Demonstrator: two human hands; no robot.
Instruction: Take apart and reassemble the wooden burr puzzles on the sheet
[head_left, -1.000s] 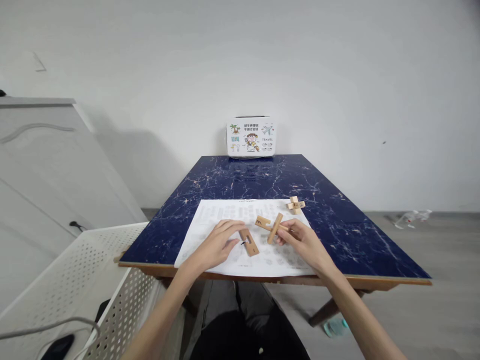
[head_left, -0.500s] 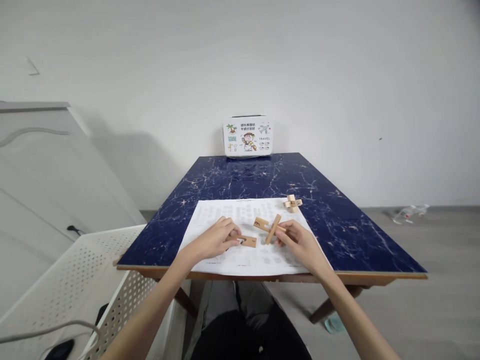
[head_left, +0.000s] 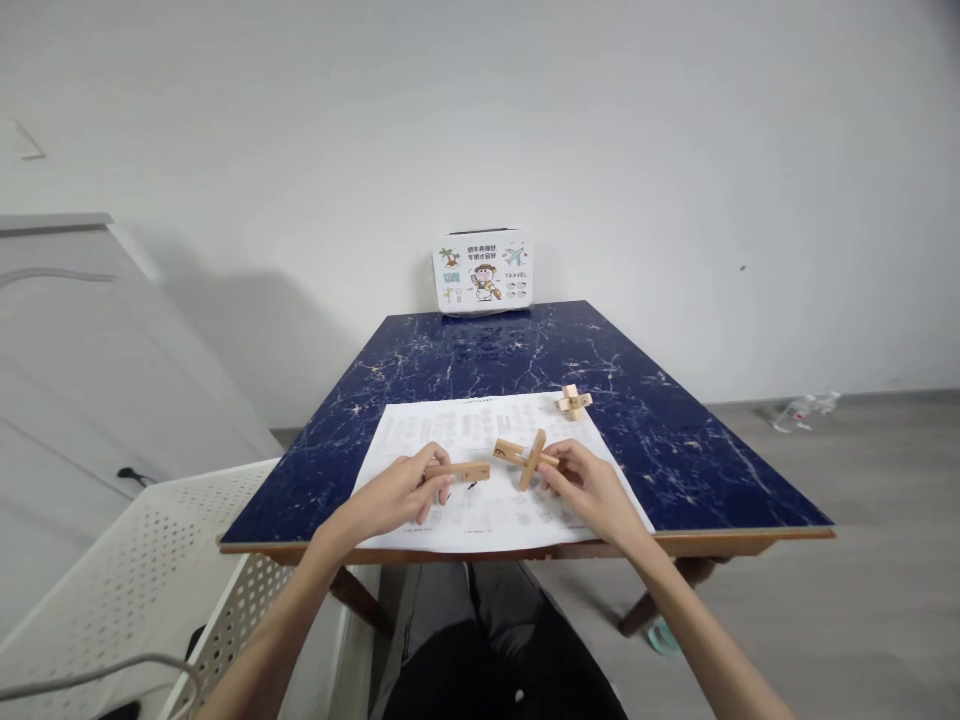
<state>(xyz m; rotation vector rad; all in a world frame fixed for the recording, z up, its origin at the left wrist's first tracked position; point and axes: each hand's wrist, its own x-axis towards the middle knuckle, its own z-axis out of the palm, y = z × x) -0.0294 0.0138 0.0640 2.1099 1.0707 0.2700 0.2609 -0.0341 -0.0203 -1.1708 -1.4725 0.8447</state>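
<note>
My left hand (head_left: 409,488) pinches one end of a wooden puzzle piece (head_left: 471,471), whose free end points right over the printed sheet (head_left: 397,440). My right hand (head_left: 589,485) is closed on two crossed wooden puzzle pieces (head_left: 531,460); one of them points left with a dark mark near its end, the other crosses it at a slant. A gap separates the left piece from the crossed pair. Beyond my right hand, an interlocked wooden puzzle (head_left: 574,401) rests on the sheet's far right corner. My fingertips partly hide the held pieces.
The sheet lies at the near edge of a blue marbled table (head_left: 637,440). A white printed case (head_left: 484,272) stands at the back against the wall. A white perforated basket (head_left: 172,530) with a cable is at the left. Clear plastic (head_left: 806,410) lies on the floor at the right.
My left hand has drawn back leftward with its piece, which has turned to show a narrower side. The crossed pieces stay in my right hand. The whole view has shifted slightly.
</note>
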